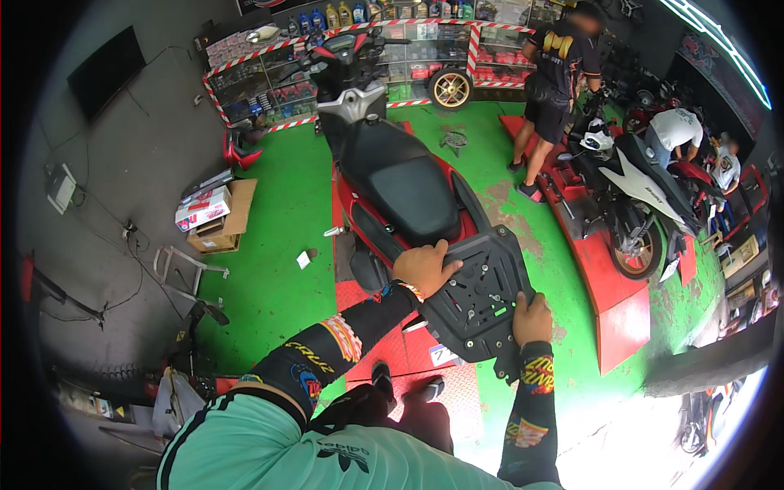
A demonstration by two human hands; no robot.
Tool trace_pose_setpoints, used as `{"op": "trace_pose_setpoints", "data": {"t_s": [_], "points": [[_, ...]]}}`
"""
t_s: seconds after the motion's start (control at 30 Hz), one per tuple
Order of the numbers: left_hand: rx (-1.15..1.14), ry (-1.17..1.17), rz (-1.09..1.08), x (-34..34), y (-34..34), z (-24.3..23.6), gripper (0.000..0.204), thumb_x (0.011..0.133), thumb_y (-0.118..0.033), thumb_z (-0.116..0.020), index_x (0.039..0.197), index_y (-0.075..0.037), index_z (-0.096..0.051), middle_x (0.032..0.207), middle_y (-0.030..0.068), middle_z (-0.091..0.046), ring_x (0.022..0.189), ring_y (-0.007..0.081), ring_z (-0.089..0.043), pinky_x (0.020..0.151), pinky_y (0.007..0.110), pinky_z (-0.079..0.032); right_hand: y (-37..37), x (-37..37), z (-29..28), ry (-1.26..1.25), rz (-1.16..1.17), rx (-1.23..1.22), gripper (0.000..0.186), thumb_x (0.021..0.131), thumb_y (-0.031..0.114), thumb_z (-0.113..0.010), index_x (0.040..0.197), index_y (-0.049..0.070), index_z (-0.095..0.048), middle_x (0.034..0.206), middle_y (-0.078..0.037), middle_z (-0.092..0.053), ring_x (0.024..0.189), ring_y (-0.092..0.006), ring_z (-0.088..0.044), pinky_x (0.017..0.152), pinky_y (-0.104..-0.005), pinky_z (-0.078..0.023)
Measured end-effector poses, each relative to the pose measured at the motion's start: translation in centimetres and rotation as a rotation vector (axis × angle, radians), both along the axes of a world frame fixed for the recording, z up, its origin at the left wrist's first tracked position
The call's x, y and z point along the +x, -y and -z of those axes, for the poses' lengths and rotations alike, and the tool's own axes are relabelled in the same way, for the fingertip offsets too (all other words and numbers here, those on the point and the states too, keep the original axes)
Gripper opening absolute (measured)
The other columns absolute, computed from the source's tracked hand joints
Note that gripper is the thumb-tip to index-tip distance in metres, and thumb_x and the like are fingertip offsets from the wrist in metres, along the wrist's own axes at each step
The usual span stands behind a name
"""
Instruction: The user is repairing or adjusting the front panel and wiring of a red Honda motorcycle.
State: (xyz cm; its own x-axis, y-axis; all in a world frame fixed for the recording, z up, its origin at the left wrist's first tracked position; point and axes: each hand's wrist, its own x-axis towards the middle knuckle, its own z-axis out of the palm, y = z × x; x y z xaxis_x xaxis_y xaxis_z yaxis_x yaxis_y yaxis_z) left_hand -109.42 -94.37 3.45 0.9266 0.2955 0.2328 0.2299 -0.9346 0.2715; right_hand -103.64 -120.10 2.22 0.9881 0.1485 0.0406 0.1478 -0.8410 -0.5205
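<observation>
A black top-box mounting plate (pixel 482 333) sits over the tail of a red and black scooter (pixel 412 192), just behind its seat. My left hand (pixel 423 269) is closed on the plate's left edge, its thumb lying across the top. Around the right edge, the fingers of my right hand (pixel 532 320) are wrapped. Several small bolts (pixel 471 314) and a small bright green piece (pixel 500 310) lie on the plate between my hands. The plate hides the scooter's tail beneath it, and the undersides of my fingers do not show.
Under the scooter runs a red platform (pixel 445 392) on the green floor. To the right, a white and black motorcycle (pixel 645 192) stands on a red lift (pixel 604 286); a person in black (pixel 563 65) stands beside it. Cardboard boxes (pixel 220 220) and a metal frame (pixel 184 269) are left.
</observation>
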Motion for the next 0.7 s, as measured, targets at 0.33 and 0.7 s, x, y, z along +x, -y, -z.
{"op": "trace_pose_setpoints", "data": {"t_s": [0.33, 0.7], "points": [[0.022, 0.078, 0.037, -6.0, -0.1, 1.0, 0.049, 0.092, -0.056, -0.059, 0.089, -0.007, -0.055, 0.078, 0.0119, -0.066, 0.074, 0.0339, -0.068, 0.063, 0.048, -0.052, 0.1, -8.8, 1.5, -0.097, 0.018, 0.057, 0.046, 0.097, 0.037, -0.059, 0.112, -0.005, -0.050, 0.087, -0.036, -0.066, 0.085, -0.0550, -0.065, 0.073, -0.0599, -0.051], [0.101, 0.106, -0.166, -5.6, 1.4, 0.3, 0.045, 0.094, -0.053, -0.057, 0.088, -0.009, -0.061, 0.081, 0.0123, -0.067, 0.083, 0.0337, -0.067, 0.074, 0.049, -0.049, 3.1, -6.8, 0.1, -0.195, -0.375, 0.012, 0.068, 0.090, 0.056, -0.064, 0.109, -0.006, -0.043, 0.078, -0.032, -0.067, 0.075, -0.0507, -0.068, 0.069, -0.0566, -0.054]]}}
